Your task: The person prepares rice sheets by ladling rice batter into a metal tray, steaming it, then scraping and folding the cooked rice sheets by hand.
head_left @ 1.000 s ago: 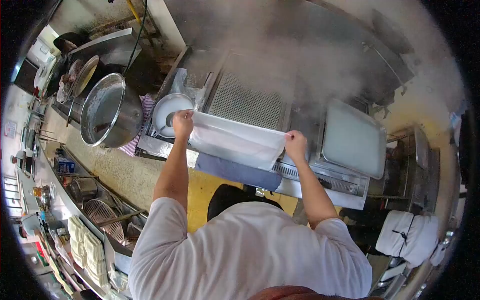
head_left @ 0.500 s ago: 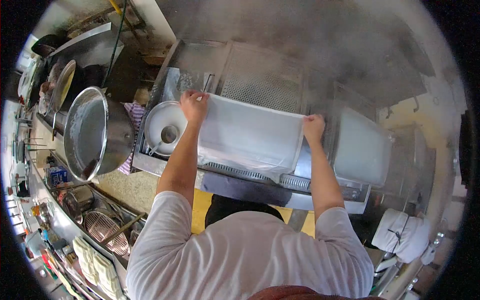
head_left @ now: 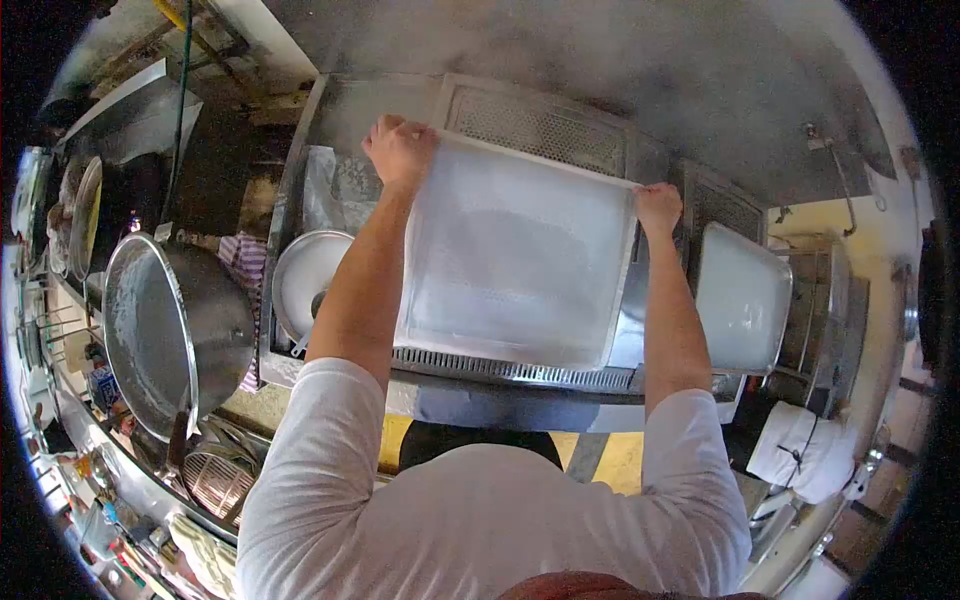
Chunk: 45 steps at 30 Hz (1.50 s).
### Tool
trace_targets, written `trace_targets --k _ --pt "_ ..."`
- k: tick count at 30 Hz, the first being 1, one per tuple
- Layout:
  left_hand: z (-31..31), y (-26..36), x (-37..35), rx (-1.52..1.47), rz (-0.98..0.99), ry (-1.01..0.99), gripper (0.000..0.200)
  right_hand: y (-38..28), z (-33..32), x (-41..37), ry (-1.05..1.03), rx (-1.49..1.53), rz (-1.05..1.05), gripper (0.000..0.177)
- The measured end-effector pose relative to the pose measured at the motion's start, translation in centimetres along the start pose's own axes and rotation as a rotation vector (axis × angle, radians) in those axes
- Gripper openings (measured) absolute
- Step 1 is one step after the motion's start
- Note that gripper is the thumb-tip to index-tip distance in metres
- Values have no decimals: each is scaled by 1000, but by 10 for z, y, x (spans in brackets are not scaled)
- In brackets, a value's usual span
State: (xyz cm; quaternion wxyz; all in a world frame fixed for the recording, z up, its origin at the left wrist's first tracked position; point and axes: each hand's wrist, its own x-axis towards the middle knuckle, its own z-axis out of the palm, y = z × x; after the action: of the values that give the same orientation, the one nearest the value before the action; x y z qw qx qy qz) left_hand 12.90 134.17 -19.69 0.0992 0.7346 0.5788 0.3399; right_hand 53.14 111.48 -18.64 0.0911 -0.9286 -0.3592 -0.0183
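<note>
A thin white cloth (head_left: 520, 260) lies spread nearly flat over a rectangular spot in the metal steamer counter (head_left: 500, 408). My left hand (head_left: 400, 155) is closed on its far left corner. At the far right corner, the fingers of my right hand (head_left: 658, 208) pinch the edge. A greyish patch shows through the middle of the cloth. What lies under it is mostly hidden. Left of my left forearm sits a round white bowl (head_left: 300, 275) with a ladle, partly covered by the arm.
A large metal pot (head_left: 215, 320) stands tilted at left, near a striped cloth (head_left: 243, 262). Behind the white cloth is a perforated metal plate (head_left: 540, 125). A white-surfaced tray (head_left: 740, 300) sits at right, with a tied white bundle (head_left: 805, 450) below it. Steam hangs at the back.
Both hands have moved away from me, drawing the cloth's far edge toward the back. Its gathered near edge now lies flatter and straighter. The camera view has shifted slightly.
</note>
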Motion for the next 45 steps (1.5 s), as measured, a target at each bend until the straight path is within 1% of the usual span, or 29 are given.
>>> trace_targets --k 2,4,5,7,9,10,12,13,15,16,18,19,21,22,23,24,25,26,28,29,31,32,35,37,38,40,41,43,45 --pt "7 1 8 23 8 16 12 0 6 10 14 23 14 32" --pt "10 1 14 69 81 37 13 -2 6 14 30 48 26 32" --pt "12 1 16 68 81 35 13 -4 5 16 51 47 56 27" --pt "12 3 19 58 34 -29 17 1 15 25 68 47 85 24" --pt "14 5 20 24 2 -54 21 15 33 42 1 -16 -1 25" --pt "15 6 20 -11 -28 -78 26 4 22 31 0 -17 -1 25" --pt "15 3 20 -40 -54 -82 30 -36 -15 -2 322 -199 -105 24" --pt "15 3 21 -69 -79 -83 34 -33 -8 1 325 -200 -107 24" --pt "6 7 20 -64 -96 -79 35 -24 10 3 41 54 -319 42" --pt "2 8 19 -56 -111 -76 37 -41 -5 -4 41 53 -321 42" --pt "-3 1 17 -113 -120 -74 36 -75 -29 -18 -655 205 78 39" --pt "-6 -5 9 -165 -136 -81 35 -62 -13 -21 -667 200 78 39" --pt "-4 -14 10 -177 -127 -68 35 -39 28 -16 -524 139 -188 43" --pt "-7 -17 10 -190 -114 -62 36 -54 16 -22 -528 140 -197 43" --pt "-9 -19 9 -185 -121 -58 36 -70 3 -30 -577 323 -76 48" --pt "-14 -15 9 -103 14 -113 39 -92 -7 -40 -623 506 48 54" --pt "-20 -15 8 -18 142 -166 42 -116 -1 -46 -638 511 -73 58" --pt "-22 -12 6 -13 136 -165 42 -139 3 -55 -645 518 -186 63" --pt "-19 -7 10 124 311 -193 48 -203 -25 -76 -774 1123 95 59" --pt "-19 -6 9 128 307 -195 48 -221 -21 -81 -781 1123 94 59" --pt "-17 -7 9 316 392 -282 45 -255 -12 -78 -953 1473 107 59" --pt "-17 -8 9 320 387 -285 45 -269 -8 -79 -960 1472 109 59" --pt "-23 -7 15 394 411 -399 43 -302 6 -73 -1057 1552 134 50" --pt "-30 -2 18 377 381 -470 44 -312 21 -71 -1243 1561 135 32" --pt "-32 0 17 377 377 -471 44 -311 26 -72 -1246 1557 135 32" --pt "-30 -1 18 414 401 -500 46 -312 13 -85 -1183 1586 174 13" --pt "-28 -3 18 411 400 -500 46 -308 11 -97 -1183 1583 175 13" --pt "-17 -11 17 419 434 -461 49 -294 11 -132 -1212 1455 221 7" --pt "-25 -4 19 453 430 -500 48 -276 1 -195 -1219 1267 161 10"
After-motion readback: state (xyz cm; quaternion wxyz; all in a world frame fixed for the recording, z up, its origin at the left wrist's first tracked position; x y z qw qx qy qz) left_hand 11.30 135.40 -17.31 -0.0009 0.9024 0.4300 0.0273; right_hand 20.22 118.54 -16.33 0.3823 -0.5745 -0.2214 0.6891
